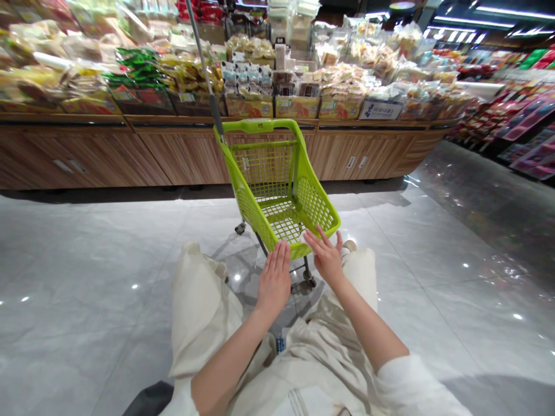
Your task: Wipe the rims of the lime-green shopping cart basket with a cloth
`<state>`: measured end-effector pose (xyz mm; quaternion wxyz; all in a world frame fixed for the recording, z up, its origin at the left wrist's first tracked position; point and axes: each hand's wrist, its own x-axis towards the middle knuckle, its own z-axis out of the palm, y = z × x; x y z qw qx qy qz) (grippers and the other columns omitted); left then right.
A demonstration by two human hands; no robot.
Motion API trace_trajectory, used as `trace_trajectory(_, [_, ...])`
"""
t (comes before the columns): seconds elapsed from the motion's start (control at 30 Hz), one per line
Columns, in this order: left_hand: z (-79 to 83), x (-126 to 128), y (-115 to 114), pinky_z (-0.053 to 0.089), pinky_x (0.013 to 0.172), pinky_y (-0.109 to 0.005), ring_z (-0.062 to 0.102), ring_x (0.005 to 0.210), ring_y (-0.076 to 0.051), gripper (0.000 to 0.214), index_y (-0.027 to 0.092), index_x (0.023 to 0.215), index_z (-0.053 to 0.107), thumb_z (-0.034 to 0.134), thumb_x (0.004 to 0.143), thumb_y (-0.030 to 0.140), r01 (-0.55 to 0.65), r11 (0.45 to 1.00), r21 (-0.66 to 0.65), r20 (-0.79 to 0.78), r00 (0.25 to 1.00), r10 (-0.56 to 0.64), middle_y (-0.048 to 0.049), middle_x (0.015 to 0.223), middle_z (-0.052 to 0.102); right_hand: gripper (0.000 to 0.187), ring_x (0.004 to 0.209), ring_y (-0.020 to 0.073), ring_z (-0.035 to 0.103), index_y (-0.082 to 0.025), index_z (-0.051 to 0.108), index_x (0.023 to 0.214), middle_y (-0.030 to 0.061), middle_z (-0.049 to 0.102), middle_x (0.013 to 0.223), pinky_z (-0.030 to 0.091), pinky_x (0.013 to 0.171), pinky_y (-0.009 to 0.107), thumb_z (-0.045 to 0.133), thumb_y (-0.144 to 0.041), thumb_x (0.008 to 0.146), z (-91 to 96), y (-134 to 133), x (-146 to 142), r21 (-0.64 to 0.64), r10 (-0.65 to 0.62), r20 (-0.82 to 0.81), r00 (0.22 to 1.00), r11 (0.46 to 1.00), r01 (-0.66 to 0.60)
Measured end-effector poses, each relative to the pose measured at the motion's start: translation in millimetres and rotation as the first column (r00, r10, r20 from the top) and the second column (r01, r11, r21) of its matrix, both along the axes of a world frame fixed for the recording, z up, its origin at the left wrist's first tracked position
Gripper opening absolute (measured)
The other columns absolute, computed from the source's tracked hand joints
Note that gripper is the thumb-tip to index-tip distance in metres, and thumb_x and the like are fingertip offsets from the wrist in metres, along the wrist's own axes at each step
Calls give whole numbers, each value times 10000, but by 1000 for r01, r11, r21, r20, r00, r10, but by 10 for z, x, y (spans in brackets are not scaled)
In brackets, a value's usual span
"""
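Note:
A small lime-green shopping cart [318,199] stands in front of my knees, its handle on the far side and its basket showing only its bare grid floor. My left hand [275,277] lies flat at the near rim, fingers stretched out and close together. Just to the right, my right hand [326,254] reaches over the near right corner with its fingers apart. By its fingertips shows a small white patch [303,236]; I cannot make out what it is. A grey pole [203,63] rises from the left end of the cart's handle.
Behind the cart runs a wooden cabinet [182,153] topped with boxes of packaged snacks [247,81]. More shelves of goods [515,115] stand at the right. The grey tiled floor [87,260] is shiny. Part of a dark object [150,400] shows at lower left.

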<state>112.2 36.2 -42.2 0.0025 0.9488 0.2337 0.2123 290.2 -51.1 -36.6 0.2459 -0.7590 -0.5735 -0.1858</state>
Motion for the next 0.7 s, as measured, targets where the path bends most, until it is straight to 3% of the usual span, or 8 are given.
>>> trace_trajectory(0.13, [-6,15,-7,260,1222,-434,128,1521,-235,829,78,1557,-43,417,867,92,4,1000,-3,-4,1000,-4,-144,1632,199,750,1437,200,385,-296,534,1369,8,614,1383,59,1194,575,386,14,702,-66,-126,581,85,-187,-45,981,978,190])
trace_trajectory(0.2, [-13,31,-16,256,1224,-434,123,1521,-237,844,72,1556,-41,430,856,94,3,1000,-7,-4,1000,-3,-147,1632,198,725,1430,213,395,-283,561,1338,14,621,1375,78,1183,596,386,11,699,-75,-103,649,111,-277,-100,956,952,287])
trace_trajectory(0.27, [-18,48,-27,257,1223,-441,115,1522,-243,863,72,1556,-43,442,842,97,2,1000,-12,7,1000,-2,-150,1635,182,694,1432,228,390,-267,581,1315,28,622,1373,83,1177,611,395,6,705,-57,-20,501,103,-309,-136,941,940,324])
trace_trajectory(0.33, [-23,63,-35,261,1221,-450,106,1523,-248,877,73,1557,-42,447,829,97,1,1000,-17,19,1000,0,-151,1639,167,691,1438,228,378,-262,580,1323,37,616,1380,71,1186,600,403,4,710,-22,103,178,72,-251,-144,957,962,263])
trace_trajectory(0.43, [-33,72,-32,264,1220,-458,110,1521,-258,872,68,1559,-16,454,825,107,4,1000,-15,14,1000,-3,-156,1635,182,724,1442,193,369,-253,512,1401,40,570,1433,57,1218,532,401,0,731,37,277,-375,31,-64,-149,987,997,69])
trace_trajectory(0.5, [-35,62,-20,265,1221,-457,120,1518,-264,850,59,1559,14,454,834,122,3,1000,-2,3,1000,-3,-162,1627,210,726,1447,174,359,-248,451,1449,42,527,1473,47,1230,498,396,-11,765,61,327,-596,19,9,-144,990,1000,-6])
trace_trajectory(0.6, [-21,23,5,267,1222,-441,124,1518,-249,819,63,1561,46,434,842,112,-1,1000,23,-13,1000,1,-151,1624,230,721,1462,171,334,-284,421,1466,25,523,1476,-12,1225,516,383,-9,800,50,262,-532,-7,58,-76,995,998,-59])
trace_trajectory(0.7, [9,-19,20,258,1225,-427,116,1521,-231,809,78,1563,52,420,843,99,8,999,31,-35,999,-7,-128,1632,212,717,1460,176,339,-293,461,1436,16,567,1435,-4,1216,537,377,7,790,-18,76,-63,15,39,5,999,999,-39])
